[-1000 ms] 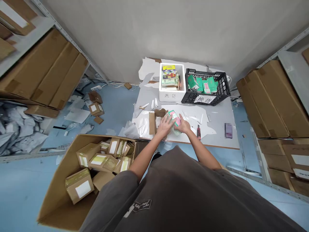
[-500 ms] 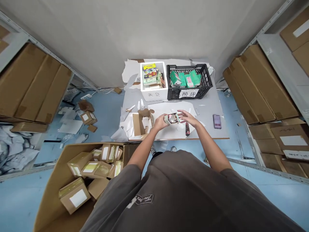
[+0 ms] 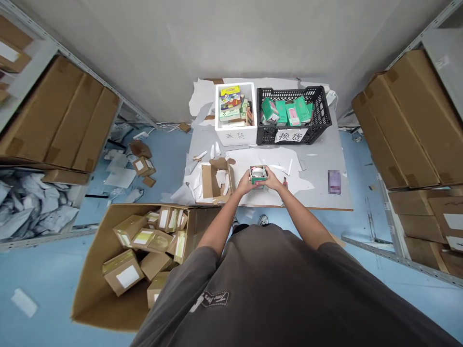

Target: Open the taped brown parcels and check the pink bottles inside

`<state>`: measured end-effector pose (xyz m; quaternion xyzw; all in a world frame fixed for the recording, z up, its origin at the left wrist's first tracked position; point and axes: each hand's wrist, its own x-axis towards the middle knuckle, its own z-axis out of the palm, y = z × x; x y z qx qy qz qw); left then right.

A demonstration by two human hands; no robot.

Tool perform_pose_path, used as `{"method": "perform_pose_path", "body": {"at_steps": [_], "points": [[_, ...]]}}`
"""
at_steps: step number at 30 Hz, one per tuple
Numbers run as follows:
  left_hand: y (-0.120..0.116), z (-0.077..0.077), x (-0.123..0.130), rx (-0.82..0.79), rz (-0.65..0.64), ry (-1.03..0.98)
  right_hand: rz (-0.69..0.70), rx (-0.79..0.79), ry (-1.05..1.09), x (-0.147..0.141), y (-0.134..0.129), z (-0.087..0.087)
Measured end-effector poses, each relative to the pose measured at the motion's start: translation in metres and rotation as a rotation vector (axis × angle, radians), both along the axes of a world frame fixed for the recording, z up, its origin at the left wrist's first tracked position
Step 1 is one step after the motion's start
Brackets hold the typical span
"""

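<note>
A small open green box (image 3: 259,180) with a rounded white item (image 3: 257,171) inside is clasped between the left hand (image 3: 245,182) and right hand (image 3: 271,179), equally near on opposite sides, over the desk (image 3: 314,200).

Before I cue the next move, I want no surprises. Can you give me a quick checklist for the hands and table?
1. Left hand and right hand both on the green box: ok.
2. Box open: ok, a whitish round item shows inside.
3. Round item undamaged: cannot tell, too small.
4. Red knife fully visible: not ok, right forearm partly hides it.
5. Phone apart from both hands: ok.
</note>
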<state>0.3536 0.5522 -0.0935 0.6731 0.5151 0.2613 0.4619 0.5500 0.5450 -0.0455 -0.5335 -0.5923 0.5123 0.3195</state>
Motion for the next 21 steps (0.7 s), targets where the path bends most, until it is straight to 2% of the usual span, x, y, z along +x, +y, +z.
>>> {"method": "perform_pose_path", "body": {"at_steps": [3, 5, 9, 12, 16, 21], "points": [[-0.012, -0.012, 0.002, 0.014, 0.119, 0.138, 0.012, -0.011, -0.022, -0.011, 0.003, -0.025], [-0.018, -0.023, 0.003, -0.03, 0.159, 0.211, -0.002, -0.024, -0.063, -0.018, -0.001, -0.045], [-0.026, -0.044, -0.004, -0.205, 0.122, 0.229, -0.042, -0.043, -0.099, -0.027, -0.016, -0.088], [-0.028, -0.053, -0.011, -0.252, 0.105, 0.17, -0.084, -0.048, -0.052, -0.027, -0.025, -0.113], [-0.026, -0.052, -0.012, -0.256, 0.11, 0.151, -0.074, -0.052, -0.029, -0.02, -0.027, -0.124], [-0.031, -0.026, -0.017, -0.088, 0.128, 0.11, -0.082, 0.003, -0.087, -0.013, -0.029, -0.113]]}}
